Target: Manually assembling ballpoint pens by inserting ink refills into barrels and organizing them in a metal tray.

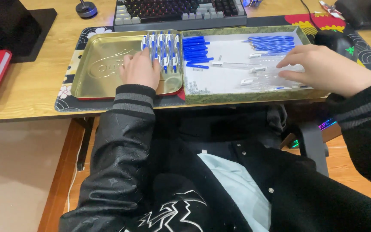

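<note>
I see the left hand (140,68) resting palm-down in the shallow gold-coloured metal tray (95,64), fingers pressed together, tips touching the row of assembled blue-and-white pens (162,47) lying side by side at the tray's right end. Right hand (323,68) hovers over the white-lined rectangular box lid (228,81) on the wooden worktop (35,81), fingers loosely spread, over clear pen barrels (263,79); can't tell if it pinches one. Blue pen caps (196,51) at box's left, blue refills (271,43) at top right. Keyboard (179,13) sits behind both.
</note>
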